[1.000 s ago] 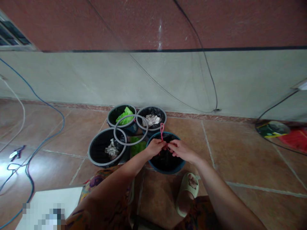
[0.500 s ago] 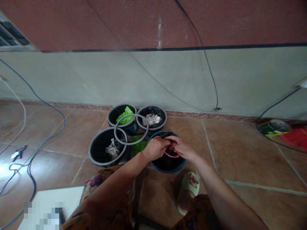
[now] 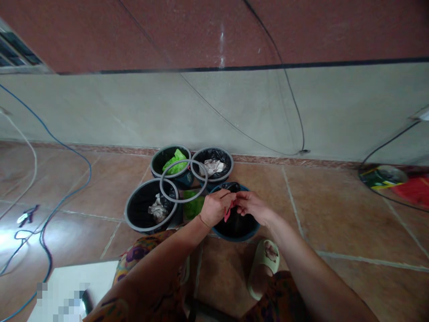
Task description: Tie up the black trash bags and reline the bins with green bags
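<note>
Both my hands meet over a blue bin [image 3: 250,232] lined with a black bag [image 3: 234,221]. My left hand [image 3: 216,206] and my right hand [image 3: 250,203] are closed in a pinch on the bag's red drawstring [image 3: 228,212], which hangs down a little between them. The bag's gathered top shows just behind my fingers. Three more dark bins stand to the left and behind: one [image 3: 134,219] with crumpled paper, one [image 3: 157,161] with a green bag, one [image 3: 228,158] with paper.
A loose grey ring [image 3: 167,194] lies across the bins' rims. My slippered foot [image 3: 264,264] rests just before the blue bin. Blue and white cables [image 3: 63,201] trail over the tiled floor at left. A wall runs behind; a red object [image 3: 414,190] lies far right.
The red drawstring stood up in a loop above the bin, then was drawn down across its mouth; now it is bunched short between my pinching fingers. My hands shifted slightly back over the bin.
</note>
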`<state>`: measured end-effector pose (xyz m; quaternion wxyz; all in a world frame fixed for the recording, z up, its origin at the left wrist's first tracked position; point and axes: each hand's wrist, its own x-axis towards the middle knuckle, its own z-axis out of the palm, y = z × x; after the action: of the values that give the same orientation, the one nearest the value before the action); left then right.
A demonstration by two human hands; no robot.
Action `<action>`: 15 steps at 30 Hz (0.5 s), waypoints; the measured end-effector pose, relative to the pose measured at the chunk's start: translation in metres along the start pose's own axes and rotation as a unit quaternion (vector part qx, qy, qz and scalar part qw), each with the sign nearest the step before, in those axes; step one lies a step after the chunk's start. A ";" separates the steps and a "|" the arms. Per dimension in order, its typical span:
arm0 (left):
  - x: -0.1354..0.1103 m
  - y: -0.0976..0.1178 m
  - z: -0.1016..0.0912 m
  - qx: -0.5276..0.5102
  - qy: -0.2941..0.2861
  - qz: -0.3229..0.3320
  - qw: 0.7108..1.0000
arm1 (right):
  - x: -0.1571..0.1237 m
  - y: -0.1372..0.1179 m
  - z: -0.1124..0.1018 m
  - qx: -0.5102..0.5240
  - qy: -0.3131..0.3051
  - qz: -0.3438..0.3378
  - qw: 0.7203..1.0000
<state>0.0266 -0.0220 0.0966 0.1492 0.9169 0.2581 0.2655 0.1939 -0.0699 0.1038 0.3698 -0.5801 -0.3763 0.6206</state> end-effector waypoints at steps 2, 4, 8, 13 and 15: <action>0.002 -0.001 -0.001 0.014 -0.027 -0.019 0.999 | 0.002 0.001 0.001 -0.028 0.042 0.001 0.999; 0.004 -0.001 -0.002 0.038 -0.062 -0.042 0.996 | 0.005 0.002 0.001 -0.116 0.086 -0.026 0.989; 0.006 0.003 -0.004 0.075 -0.127 -0.078 0.986 | 0.008 0.000 0.002 -0.358 0.154 -0.139 0.910; 0.004 -0.004 -0.002 0.071 -0.146 -0.103 0.981 | 0.004 -0.007 -0.004 -0.411 0.130 -0.097 0.897; 0.002 -0.010 0.000 0.062 -0.142 -0.117 0.981 | 0.001 -0.009 -0.012 -0.322 0.134 -0.051 0.936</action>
<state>0.0244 -0.0124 0.0932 0.1570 0.9163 0.3555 0.0964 0.2058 -0.0648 0.1112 0.2418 -0.7258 -0.5320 0.3630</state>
